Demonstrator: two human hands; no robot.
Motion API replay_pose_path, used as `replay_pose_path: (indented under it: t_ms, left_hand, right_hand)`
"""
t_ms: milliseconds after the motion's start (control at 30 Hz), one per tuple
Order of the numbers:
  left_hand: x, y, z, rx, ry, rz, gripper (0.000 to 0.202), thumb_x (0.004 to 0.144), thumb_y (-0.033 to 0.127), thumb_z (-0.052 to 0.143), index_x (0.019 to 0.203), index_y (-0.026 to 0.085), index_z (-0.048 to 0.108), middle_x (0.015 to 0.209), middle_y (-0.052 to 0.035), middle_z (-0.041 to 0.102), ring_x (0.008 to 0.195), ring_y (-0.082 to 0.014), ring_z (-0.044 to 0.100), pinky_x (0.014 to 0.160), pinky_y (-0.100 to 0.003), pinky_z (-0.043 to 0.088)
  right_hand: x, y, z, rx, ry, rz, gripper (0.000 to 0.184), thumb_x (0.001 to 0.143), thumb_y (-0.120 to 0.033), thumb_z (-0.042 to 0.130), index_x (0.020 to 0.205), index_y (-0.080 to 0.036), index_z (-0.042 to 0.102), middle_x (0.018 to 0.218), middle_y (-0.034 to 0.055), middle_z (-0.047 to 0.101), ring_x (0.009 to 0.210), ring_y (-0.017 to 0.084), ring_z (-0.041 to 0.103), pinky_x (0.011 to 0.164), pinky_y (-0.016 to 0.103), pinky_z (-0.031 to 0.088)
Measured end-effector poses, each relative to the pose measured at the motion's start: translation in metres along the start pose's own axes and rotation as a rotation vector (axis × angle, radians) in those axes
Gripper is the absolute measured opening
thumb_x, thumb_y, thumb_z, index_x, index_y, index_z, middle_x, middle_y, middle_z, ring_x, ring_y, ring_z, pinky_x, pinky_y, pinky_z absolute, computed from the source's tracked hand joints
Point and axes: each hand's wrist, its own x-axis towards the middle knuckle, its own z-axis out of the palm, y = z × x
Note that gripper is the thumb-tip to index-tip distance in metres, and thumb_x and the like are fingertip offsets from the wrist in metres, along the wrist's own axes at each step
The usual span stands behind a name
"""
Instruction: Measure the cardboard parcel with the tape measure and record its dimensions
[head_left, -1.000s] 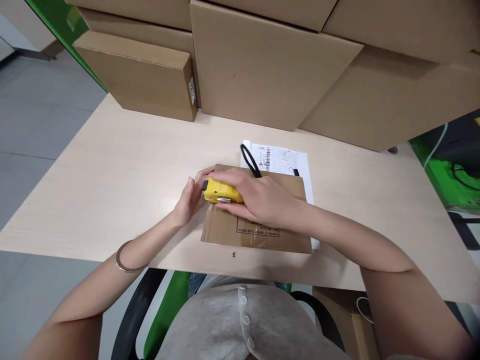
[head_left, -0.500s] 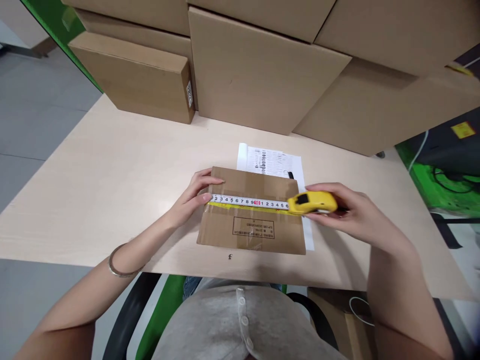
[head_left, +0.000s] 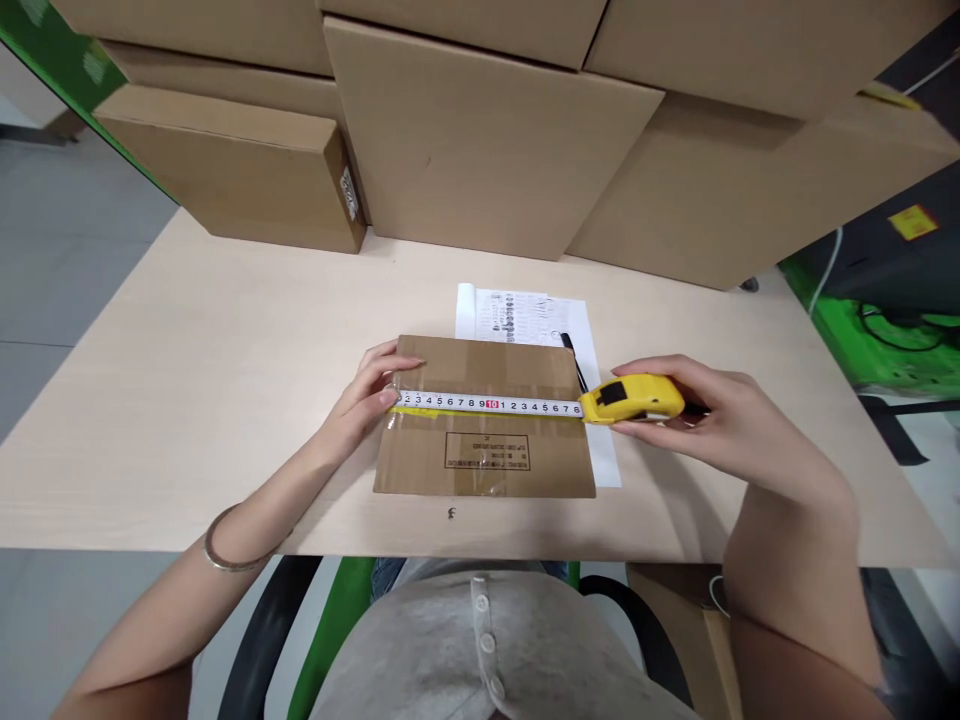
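A small brown cardboard box (head_left: 487, 375) with a printed label frame lies on the table. The white blade (head_left: 457, 404) of a tape measure stretches across its top from left to right. At the box's left edge my left hand (head_left: 371, 390) pins the blade's end with the thumb, its fingers curled on the box. My right hand (head_left: 712, 410) grips the yellow tape measure case (head_left: 637, 397), just past the box's right edge. Beneath the box, a printed sheet (head_left: 517, 310) is partly hidden, with a black pen (head_left: 573, 362) on it.
Large cardboard boxes (head_left: 480, 150) stand stacked along the back of the pale wooden table (head_left: 187, 400). A flatter carton (head_left: 225, 175) stands at the back left. On the right is dark equipment (head_left: 862, 270) with a cable above a green surface (head_left: 885, 345).
My right hand has drawn the tape case further right, so more blade shows. The box, with my left hand on it, appears shifted left in view, uncovering more of the pen; the camera view moved too.
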Motion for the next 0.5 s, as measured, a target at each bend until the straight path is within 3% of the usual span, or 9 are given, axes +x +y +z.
replay_pose_path:
  t_ms: [100, 200, 367, 500]
  left_hand:
    - [0.0, -0.001, -0.003, 0.023, -0.01, 0.012, 0.042, 0.092, 0.056, 0.063, 0.128, 0.037, 0.072, 0.152, -0.0069, 0.049, 0.151, -0.0362, 0.036, 0.125, -0.055, 0.034]
    - [-0.001, -0.001, -0.002, 0.036, -0.002, 0.018, 0.044, 0.093, 0.059, 0.06, 0.128, 0.036, 0.072, 0.152, -0.0062, 0.051, 0.153, -0.0351, 0.033, 0.128, -0.054, 0.028]
    - [-0.004, 0.002, 0.008, -0.173, 0.043, -0.026, 0.075, 0.099, 0.075, 0.019, 0.129, 0.028, 0.071, 0.152, -0.0078, 0.055, 0.149, -0.0349, 0.043, 0.125, -0.055, 0.034]
    - [-0.002, 0.011, 0.005, -0.094, 0.036, -0.053, 0.078, 0.101, 0.073, 0.015, 0.134, 0.024, 0.066, 0.149, -0.0107, 0.059, 0.15, -0.0347, 0.042, 0.126, -0.058, 0.032]
  right_hand:
    - [0.031, -0.024, 0.01, 0.012, -0.105, -0.095, 0.039, 0.089, -0.047, 0.075, 0.124, -0.032, 0.067, 0.103, 0.0026, 0.077, 0.074, 0.019, 0.07, 0.063, 0.031, 0.054]
    - [0.07, -0.054, 0.04, -0.054, -0.193, -0.25, 0.041, 0.091, -0.043, 0.073, 0.129, -0.03, 0.063, 0.109, -0.0002, 0.078, 0.081, 0.019, 0.073, 0.066, 0.03, 0.052]
    - [0.112, -0.099, 0.083, -0.106, -0.245, -0.528, 0.038, 0.1, -0.027, 0.06, 0.139, -0.032, 0.059, 0.132, -0.0001, 0.072, 0.106, 0.018, 0.071, 0.074, 0.028, 0.051]
    - [0.112, -0.102, 0.075, -0.067, -0.246, -0.614, 0.04, 0.099, -0.015, 0.06, 0.136, -0.03, 0.061, 0.138, 0.001, 0.069, 0.113, 0.017, 0.07, 0.078, 0.028, 0.05]
